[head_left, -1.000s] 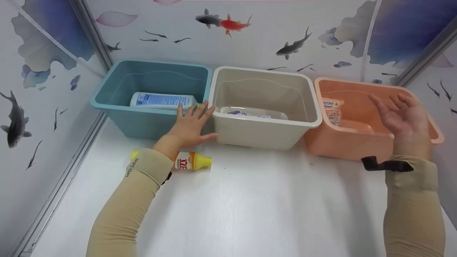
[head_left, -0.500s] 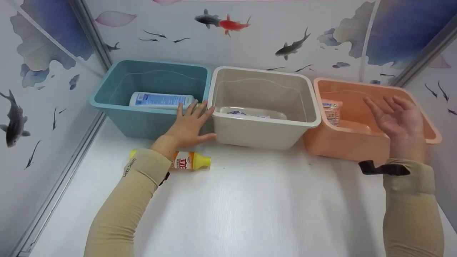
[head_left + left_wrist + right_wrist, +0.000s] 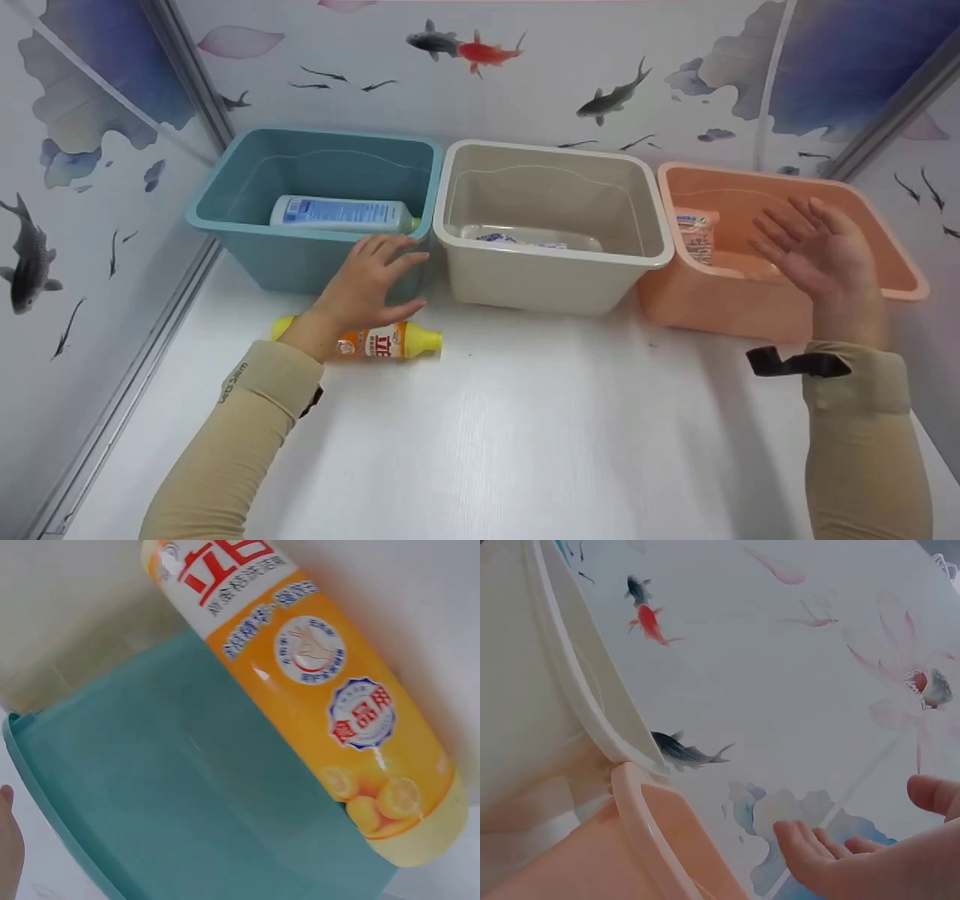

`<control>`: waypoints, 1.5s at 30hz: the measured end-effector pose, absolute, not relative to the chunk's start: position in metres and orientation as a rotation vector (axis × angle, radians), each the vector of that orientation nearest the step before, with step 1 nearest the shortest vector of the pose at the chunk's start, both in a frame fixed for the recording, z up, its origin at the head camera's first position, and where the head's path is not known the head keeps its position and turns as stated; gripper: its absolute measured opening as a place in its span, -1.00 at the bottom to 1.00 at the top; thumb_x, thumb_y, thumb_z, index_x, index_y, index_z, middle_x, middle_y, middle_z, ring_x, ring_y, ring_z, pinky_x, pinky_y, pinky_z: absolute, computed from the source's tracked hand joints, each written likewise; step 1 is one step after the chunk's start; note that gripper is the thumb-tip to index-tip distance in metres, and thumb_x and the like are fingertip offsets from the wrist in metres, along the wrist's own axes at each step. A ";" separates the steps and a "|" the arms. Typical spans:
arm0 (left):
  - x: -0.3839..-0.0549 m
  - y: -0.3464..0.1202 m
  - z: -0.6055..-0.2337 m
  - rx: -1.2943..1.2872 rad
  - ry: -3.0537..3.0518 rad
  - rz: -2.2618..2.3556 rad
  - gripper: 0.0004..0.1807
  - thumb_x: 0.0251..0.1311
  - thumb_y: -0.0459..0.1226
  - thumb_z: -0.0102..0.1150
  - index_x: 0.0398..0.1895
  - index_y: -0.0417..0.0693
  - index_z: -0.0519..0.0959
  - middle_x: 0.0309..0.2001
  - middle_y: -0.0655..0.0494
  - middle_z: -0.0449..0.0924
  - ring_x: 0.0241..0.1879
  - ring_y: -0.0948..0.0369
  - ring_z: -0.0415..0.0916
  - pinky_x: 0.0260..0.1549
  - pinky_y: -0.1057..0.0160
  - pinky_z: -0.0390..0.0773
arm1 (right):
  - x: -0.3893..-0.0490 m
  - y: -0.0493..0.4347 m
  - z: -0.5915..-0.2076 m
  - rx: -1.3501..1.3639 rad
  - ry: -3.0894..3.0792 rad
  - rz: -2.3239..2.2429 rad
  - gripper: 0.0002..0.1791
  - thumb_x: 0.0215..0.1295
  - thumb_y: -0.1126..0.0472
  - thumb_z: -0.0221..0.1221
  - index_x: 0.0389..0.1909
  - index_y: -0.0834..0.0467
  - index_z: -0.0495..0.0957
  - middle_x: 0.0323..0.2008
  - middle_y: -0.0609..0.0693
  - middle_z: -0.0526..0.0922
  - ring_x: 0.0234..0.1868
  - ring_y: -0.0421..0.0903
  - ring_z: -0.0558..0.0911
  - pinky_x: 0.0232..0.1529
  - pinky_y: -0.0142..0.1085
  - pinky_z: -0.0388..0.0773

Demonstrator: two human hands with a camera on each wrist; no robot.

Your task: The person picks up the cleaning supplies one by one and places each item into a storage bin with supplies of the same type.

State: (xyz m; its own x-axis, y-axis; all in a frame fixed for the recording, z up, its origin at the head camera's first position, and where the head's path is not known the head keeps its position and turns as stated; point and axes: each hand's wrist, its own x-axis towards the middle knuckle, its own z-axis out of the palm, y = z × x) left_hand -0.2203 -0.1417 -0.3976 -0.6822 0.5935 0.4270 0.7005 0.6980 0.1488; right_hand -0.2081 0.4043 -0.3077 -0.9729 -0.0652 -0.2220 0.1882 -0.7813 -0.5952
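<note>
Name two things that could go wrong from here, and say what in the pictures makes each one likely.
The yellow bottle lies on its side close to the left hand, so a bump might set it rolling. The white bottle in the teal tub also lies on its side, so it might leak if its cap is loose.

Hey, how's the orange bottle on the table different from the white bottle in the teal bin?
The orange bottle lies on the table; the white bottle lies inside the teal bin. The orange bottle has red label characters, while the white bottle has a blue label. In the head view, a wrist hides part of the orange bottle; the bin's front hides part of the white bottle. Both lie sideways.
</note>
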 end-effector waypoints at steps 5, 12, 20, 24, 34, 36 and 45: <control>-0.215 -0.151 -0.404 -1.047 -2.514 -0.374 -0.42 0.02 0.05 0.27 0.09 0.00 0.49 0.15 -0.04 0.42 0.20 -0.01 0.29 0.22 -0.08 0.28 | -0.206 0.394 -0.308 0.145 1.543 -2.624 -0.68 0.42 0.09 -0.06 0.15 0.00 0.32 -0.04 -0.05 0.52 0.01 -0.11 0.53 -0.05 -0.26 0.54; -0.207 -0.158 -0.415 -1.127 -2.498 -0.294 -0.44 -0.01 0.01 0.28 0.07 -0.01 0.51 0.12 -0.04 0.46 0.16 -0.01 0.34 0.18 -0.08 0.33 | -0.203 0.385 -0.311 0.036 1.950 -2.351 -0.25 0.45 0.06 -0.12 0.48 0.06 -0.31 0.12 -0.16 0.27 0.17 -0.23 0.26 0.48 -0.22 -0.43; -0.203 -0.170 -0.426 -1.047 -2.656 -0.371 -0.43 0.03 0.02 0.26 0.10 -0.02 0.50 0.12 -0.04 0.47 0.15 0.01 0.34 0.18 -0.07 0.36 | -0.195 0.366 -0.313 0.121 2.565 -1.761 -0.19 0.38 -0.09 -0.05 0.48 0.07 -0.22 0.48 0.11 -0.07 0.50 0.10 -0.13 0.46 0.05 -0.34; -0.201 -0.177 -0.430 -0.998 -2.781 -0.391 -0.38 0.06 0.05 0.23 0.18 0.00 0.44 0.17 -0.04 0.42 0.18 0.00 0.29 0.22 -0.08 0.33 | -0.194 0.358 -0.319 0.100 2.788 -1.384 -0.09 0.35 -0.16 -0.04 0.48 0.08 -0.33 0.47 0.28 -0.28 0.45 0.32 -0.21 0.36 0.28 -0.22; -0.197 -0.191 -0.443 -0.859 -2.967 -0.395 -0.23 0.00 0.11 0.27 0.28 0.03 0.34 0.25 -0.02 0.33 0.24 -0.02 0.20 0.27 -0.16 0.24 | -0.190 0.363 -0.344 0.053 3.051 -0.763 -0.04 0.32 -0.33 -0.16 0.47 0.09 -0.39 0.43 0.37 -0.45 0.33 0.47 -0.56 0.06 0.49 -0.67; -0.197 -0.193 -0.445 -0.835 -3.004 -0.392 -0.20 -0.01 0.13 0.27 0.30 0.03 0.32 0.27 -0.02 0.31 0.26 -0.03 0.18 0.28 -0.16 0.20 | -0.191 0.366 -0.348 0.066 3.057 -0.713 -0.05 0.32 -0.36 -0.23 0.47 0.09 -0.40 0.41 0.39 -0.47 0.31 0.49 -0.58 0.04 0.49 -0.70; -0.195 -0.198 -0.457 -0.775 -3.063 -0.392 -0.14 -0.06 0.19 0.27 0.31 0.06 0.30 0.28 -0.02 0.31 0.27 -0.04 0.17 0.29 -0.21 0.16 | -0.191 0.374 -0.364 0.077 3.029 -0.625 -0.06 0.34 -0.36 -0.28 0.46 0.09 -0.44 0.38 0.42 -0.54 0.25 0.51 -0.67 0.00 0.49 -0.73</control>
State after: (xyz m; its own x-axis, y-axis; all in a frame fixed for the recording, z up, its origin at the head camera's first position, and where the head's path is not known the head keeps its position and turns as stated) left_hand -0.1951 -0.1983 -0.4573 -0.8805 0.4736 0.0197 0.4633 0.8511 0.2468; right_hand -0.1915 0.3737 -0.3640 -0.9976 0.0389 -0.0565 0.0581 0.9172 -0.3942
